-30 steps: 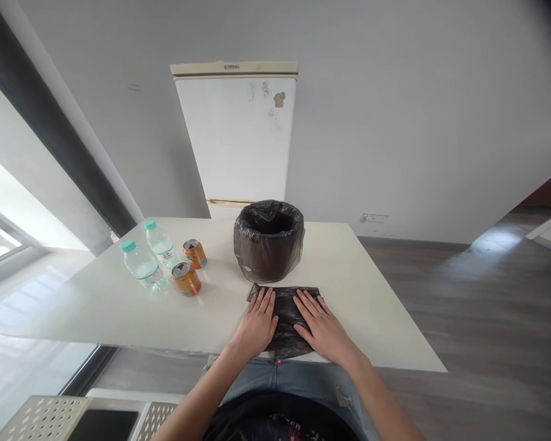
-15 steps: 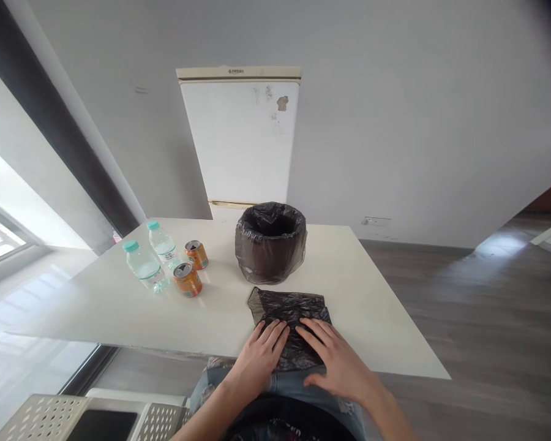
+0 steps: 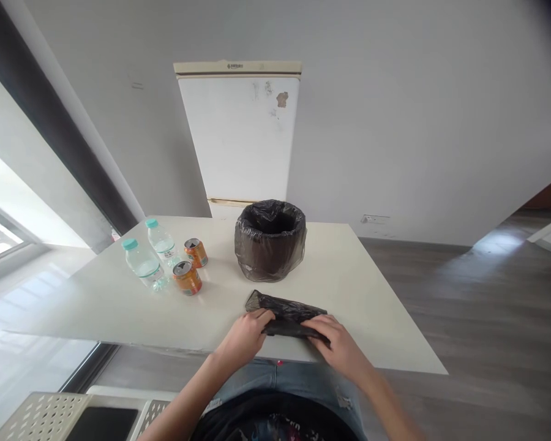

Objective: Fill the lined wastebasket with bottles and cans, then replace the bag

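A black plastic garbage bag (image 3: 290,310) lies near the table's front edge, its near part folded over into a narrow strip. My left hand (image 3: 250,331) grips the left end of the fold with curled fingers. At the right end, my right hand (image 3: 333,340) pinches the fold, thumb underneath and fingers on top. Behind the bag stands a round trash can (image 3: 270,245) lined with another black bag, whose rim hangs over the outside.
Two orange cans (image 3: 187,278) stand on the white table (image 3: 224,318) left of the trash can. Two clear bottles (image 3: 144,266) with teal caps are beside them. A white fridge (image 3: 241,135) stands behind the table. A perforated plastic item (image 3: 46,416) is at lower left.
The bag lay flatter, hanging toward my lap under spread hands. Its near part is now lifted and folded up away from me, and both hands have closed on the fold.
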### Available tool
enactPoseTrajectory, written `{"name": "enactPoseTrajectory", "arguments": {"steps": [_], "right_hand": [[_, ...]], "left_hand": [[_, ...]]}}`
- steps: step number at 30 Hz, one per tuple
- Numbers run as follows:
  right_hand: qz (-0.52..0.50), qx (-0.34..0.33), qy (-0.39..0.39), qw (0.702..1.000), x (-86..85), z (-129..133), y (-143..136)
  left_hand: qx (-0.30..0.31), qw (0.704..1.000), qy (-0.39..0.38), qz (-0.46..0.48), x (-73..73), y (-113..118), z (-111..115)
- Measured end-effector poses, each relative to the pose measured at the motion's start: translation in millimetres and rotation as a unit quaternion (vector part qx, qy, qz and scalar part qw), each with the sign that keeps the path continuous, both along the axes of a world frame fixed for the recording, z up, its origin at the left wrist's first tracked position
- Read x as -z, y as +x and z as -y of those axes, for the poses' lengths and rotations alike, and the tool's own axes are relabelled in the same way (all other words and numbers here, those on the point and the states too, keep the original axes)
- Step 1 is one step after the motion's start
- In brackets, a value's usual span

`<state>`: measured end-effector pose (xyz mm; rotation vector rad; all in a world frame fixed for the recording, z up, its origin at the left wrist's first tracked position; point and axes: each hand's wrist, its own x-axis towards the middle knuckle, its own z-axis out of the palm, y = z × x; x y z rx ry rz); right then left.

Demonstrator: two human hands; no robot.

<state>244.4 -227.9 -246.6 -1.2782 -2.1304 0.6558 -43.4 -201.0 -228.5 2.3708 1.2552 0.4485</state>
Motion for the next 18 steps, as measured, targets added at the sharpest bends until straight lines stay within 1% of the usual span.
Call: {"name": "enactPoseTrajectory", "arguments": {"steps": [2, 4, 6, 8, 9, 13, 15, 17, 18], "right_hand": [[-0.038, 0.042, -0.045, 0.997, -9.4, -12, -6], [-0.064, 0.076, -0.064, 0.993, -14.1, -24, -12], [-0.065, 0.109, -0.055, 0.990, -12.0, -35, -17], [-0.051, 0.137, -0.031, 0.989, -4.5, -41, -20], [-0.045, 0.144, -0.018, 0.988, 0.3, -43, -21], [-0.022, 0.135, 0.034, 0.990, 16.1, -42, -21], [-0.005, 0.125, 0.056, 0.991, 19.9, -41, -20], [0.000, 0.117, 0.063, 0.991, 20.9, -41, -19], [-0.001, 0.113, 0.062, 0.992, 20.2, -41, -19]], "left_hand": [[-0.043, 0.998, -0.027, 0.029, -3.6, 2, -15], [-0.078, 0.995, -0.044, 0.051, -4.7, 5, -31], [-0.123, 0.990, -0.048, 0.059, -2.7, 9, -45], [-0.163, 0.985, -0.036, 0.049, 2.5, 12, -56], [-0.170, 0.984, -0.021, 0.045, 6.1, 13, -60], [-0.132, 0.988, 0.062, 0.059, 23.2, 12, -63], [-0.135, 0.984, 0.097, 0.067, 29.2, 11, -59], [-0.155, 0.977, 0.128, 0.078, 29.9, 10, -53], [-0.161, 0.973, 0.145, 0.084, 27.9, 10, -49]]}}
